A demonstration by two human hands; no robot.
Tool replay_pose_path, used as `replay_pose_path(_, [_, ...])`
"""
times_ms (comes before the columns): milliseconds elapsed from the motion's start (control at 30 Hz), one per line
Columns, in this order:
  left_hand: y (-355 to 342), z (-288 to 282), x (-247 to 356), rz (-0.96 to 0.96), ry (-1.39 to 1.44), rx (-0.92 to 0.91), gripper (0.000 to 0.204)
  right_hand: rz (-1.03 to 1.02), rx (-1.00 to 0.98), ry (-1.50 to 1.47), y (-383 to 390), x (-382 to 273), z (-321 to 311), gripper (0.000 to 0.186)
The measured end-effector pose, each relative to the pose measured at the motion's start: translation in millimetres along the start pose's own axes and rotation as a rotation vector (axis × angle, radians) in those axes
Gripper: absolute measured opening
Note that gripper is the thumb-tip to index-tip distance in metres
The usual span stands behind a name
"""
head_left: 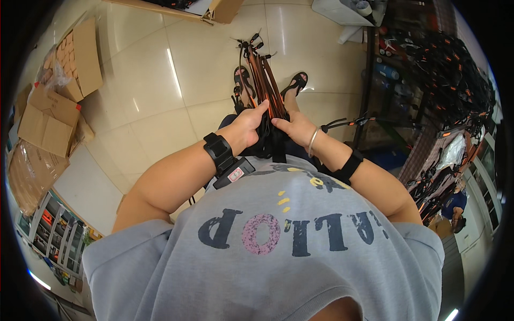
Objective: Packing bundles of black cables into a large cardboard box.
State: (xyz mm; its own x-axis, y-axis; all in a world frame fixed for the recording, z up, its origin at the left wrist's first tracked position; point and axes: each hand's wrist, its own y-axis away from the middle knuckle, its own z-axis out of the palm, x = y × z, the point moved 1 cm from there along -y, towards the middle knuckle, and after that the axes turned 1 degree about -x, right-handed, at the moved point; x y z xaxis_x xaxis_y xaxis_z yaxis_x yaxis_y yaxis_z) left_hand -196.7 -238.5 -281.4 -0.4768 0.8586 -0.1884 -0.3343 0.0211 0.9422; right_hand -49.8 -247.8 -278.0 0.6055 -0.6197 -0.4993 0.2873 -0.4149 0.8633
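A long bundle of thin brown-orange cords with black ends (261, 72) hangs in front of my legs, reaching toward the floor between my feet. My left hand (248, 125) is wrapped round the bundle's left side, its thumb lying along the cords. On the other side my right hand (296, 130) closes on the same bundle, thumb across the top. My fingers are mostly hidden behind the cords. Just right of my right wrist, a few black cords with orange parts (350, 122) stick out sideways.
Open cardboard boxes (51, 120) stand at the left, and another carton (222, 10) lies ahead on the tiled floor. At the right, a large heap of black cords with orange parts (447, 80) covers a rack. A person (455, 207) is farther off at the right.
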Motion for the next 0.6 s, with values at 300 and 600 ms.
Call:
replay_pose_path(300, [5,10,-5,-0.074,-0.049,0.098,0.040,0.076,-0.052,0.368,22,-48,-10,0.055])
replay_pose_path(600, [13,-8,17,-0.237,-0.263,-0.037,0.026,-0.064,-0.285,0.156,34,-53,-13,0.081])
